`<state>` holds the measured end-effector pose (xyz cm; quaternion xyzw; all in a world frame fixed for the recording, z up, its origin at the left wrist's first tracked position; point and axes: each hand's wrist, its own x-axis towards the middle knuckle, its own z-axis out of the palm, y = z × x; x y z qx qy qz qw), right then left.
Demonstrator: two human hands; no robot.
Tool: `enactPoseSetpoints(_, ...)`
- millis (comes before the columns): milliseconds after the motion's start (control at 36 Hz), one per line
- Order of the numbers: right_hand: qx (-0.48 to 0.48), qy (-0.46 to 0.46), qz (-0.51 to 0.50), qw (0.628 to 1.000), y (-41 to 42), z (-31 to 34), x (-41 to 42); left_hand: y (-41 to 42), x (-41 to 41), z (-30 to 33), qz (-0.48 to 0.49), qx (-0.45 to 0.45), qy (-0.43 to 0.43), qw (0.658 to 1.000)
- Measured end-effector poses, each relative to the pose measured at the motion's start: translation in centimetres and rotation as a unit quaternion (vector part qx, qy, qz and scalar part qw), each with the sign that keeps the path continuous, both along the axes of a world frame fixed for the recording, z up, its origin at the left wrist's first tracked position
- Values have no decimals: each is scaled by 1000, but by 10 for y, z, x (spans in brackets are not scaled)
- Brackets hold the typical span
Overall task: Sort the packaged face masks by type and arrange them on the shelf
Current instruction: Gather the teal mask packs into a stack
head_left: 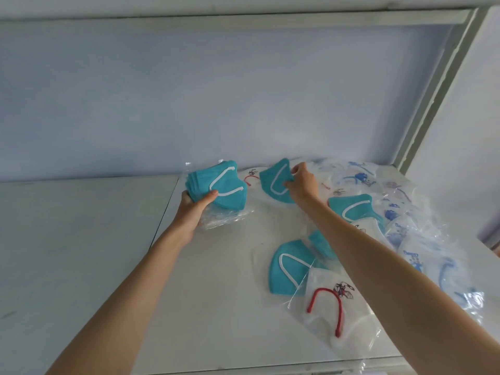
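Note:
My left hand [192, 209] grips a stack of teal packaged masks [216, 186] with white ear loops, held just above the white shelf [221, 293]. My right hand [303, 182] pinches the edge of a single teal packaged mask [273, 180] near the back of the shelf. More teal masks lie loose: one [288, 267] in front of my right forearm and one [351, 205] partly hidden behind it. A white mask with a red ear loop [332, 307] lies at the front. Several white masks with blue print [405, 226] are piled on the right.
The wall [216, 104] closes the back of the shelf. An upper shelf board [243, 20] runs overhead and a metal upright [433, 90] stands at the right. A second shelf panel [67, 239] extends to the left. Another red-loop mask [250, 178] lies between my hands.

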<state>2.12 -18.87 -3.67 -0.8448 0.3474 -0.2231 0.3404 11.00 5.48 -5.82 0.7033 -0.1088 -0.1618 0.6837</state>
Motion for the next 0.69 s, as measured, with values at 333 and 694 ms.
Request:
enactPoseSetpoints(333, 378, -245, 142, 882, 33, 32, -33, -25, -22, 7, -50, -12, 20, 998)
enactPoseSetpoints(694, 364, -177, 63, 912, 45, 3, -66, -46, -55, 8, -182, -37, 94, 978)
